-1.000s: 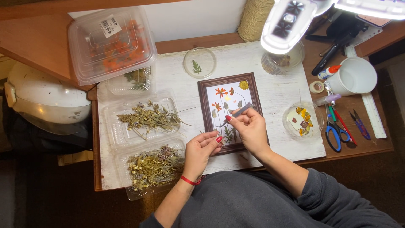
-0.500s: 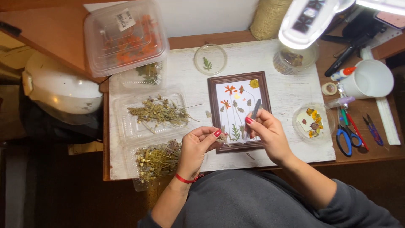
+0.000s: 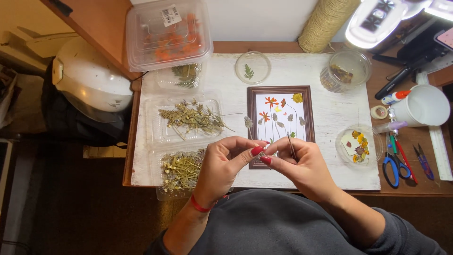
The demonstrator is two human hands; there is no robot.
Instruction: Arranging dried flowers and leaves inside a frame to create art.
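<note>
Both hands (image 3: 264, 163) have drawn together, fingers (image 3: 257, 151) pinching tweezers (image 3: 291, 145) over the frame (image 3: 280, 123).

I see a bench (image 3: 226, 47) of smooth brown wood under a matt white board (image 3: 330, 113) with a worn, rough finish. The picture frame (image 3: 251, 123) is dark wood around white paper. At upper left the clear plastic boxes (image 3: 165, 33) shine glossy. The twine spool (image 3: 325, 21) looks coarse, the mug (image 3: 422, 106) smooth white, the scissors (image 3: 394, 165) blue-handled plastic.
</note>
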